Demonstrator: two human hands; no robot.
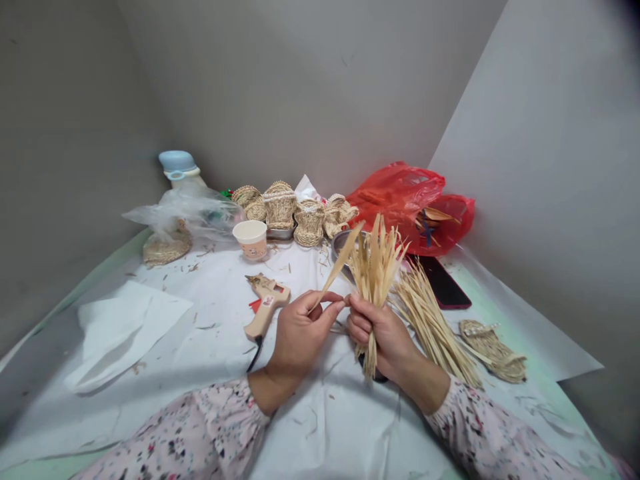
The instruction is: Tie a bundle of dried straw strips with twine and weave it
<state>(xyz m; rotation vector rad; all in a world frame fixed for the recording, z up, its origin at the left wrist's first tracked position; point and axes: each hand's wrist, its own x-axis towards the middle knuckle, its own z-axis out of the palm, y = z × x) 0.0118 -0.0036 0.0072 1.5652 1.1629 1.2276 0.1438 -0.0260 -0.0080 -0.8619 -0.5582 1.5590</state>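
Above the surface (310, 427): straw bundle (375, 270) in my right fingers (360, 325), curled shut.
Left fingers (330, 315) pinched on one strip (343, 259).

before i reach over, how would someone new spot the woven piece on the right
Start at the red plastic bag at the back right, then come nearer, past the dark phone. The woven piece lies there, just right of the loose straw strips. Unlike the woven row at the back, it lies flat, with no other woven piece beside it.
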